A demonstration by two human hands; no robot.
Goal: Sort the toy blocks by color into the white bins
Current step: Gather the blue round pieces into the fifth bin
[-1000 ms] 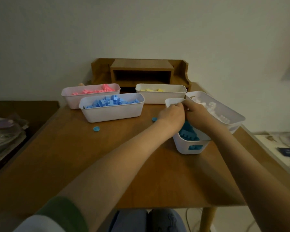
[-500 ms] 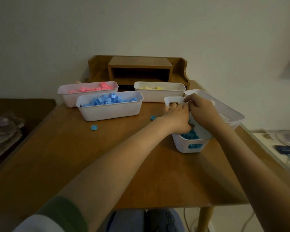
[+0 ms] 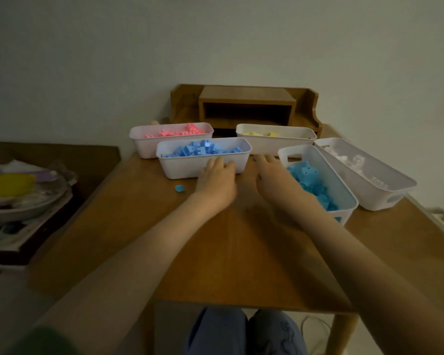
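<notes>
Largely done: bins (image 3: 185, 167) hold separate colours; one blue piece (image 3: 179, 188) lies loose on the desk (image 3: 215, 252); left hand (image 3: 217, 180) and right hand (image 3: 269, 172) relaxed, empty.

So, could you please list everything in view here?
table: one, brown wood, under the bins
shelf unit: one, brown wood, table's far edge
pink-block bin: one, white, far left
blue-block bin: one, white, in front of the pink-block bin
yellow-block bin: one, white, far centre
light-blue-block bin: one, white, right
pale-block bin: one, white, far right
loose piece: one, blue, on the table near the blue-block bin
bowl: one, grey, side surface at left
legs: two, blue trousers, below the table
left hand: one, bare, fingertips at the blue-block bin's front
right hand: one, bare, beside the light-blue-block bin
</notes>
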